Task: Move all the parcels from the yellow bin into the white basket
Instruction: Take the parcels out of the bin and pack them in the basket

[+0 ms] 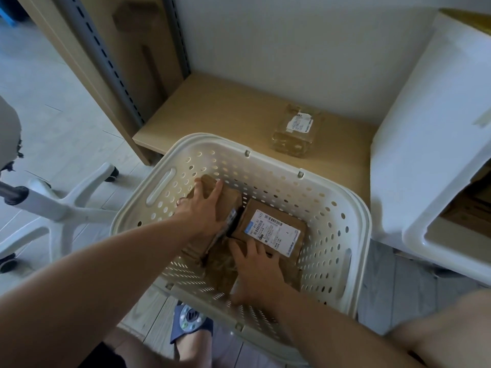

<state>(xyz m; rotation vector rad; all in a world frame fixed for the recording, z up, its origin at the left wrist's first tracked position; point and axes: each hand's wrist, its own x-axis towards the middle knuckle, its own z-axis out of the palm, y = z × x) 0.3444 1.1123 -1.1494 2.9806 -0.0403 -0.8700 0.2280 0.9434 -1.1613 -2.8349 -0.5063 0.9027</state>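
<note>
Brown cardboard parcels (268,229), one label-up, lie inside the perforated white basket (332,208).

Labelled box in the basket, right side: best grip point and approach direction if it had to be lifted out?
Come from straight above. The labelled box lies flat, label up, deep inside the white basket, so the walls block a side approach. Grip across its two long edges: the far-right edge looks free, the left one abuts the brown parcel under the left hand. The right hand rests on its near end.
</note>
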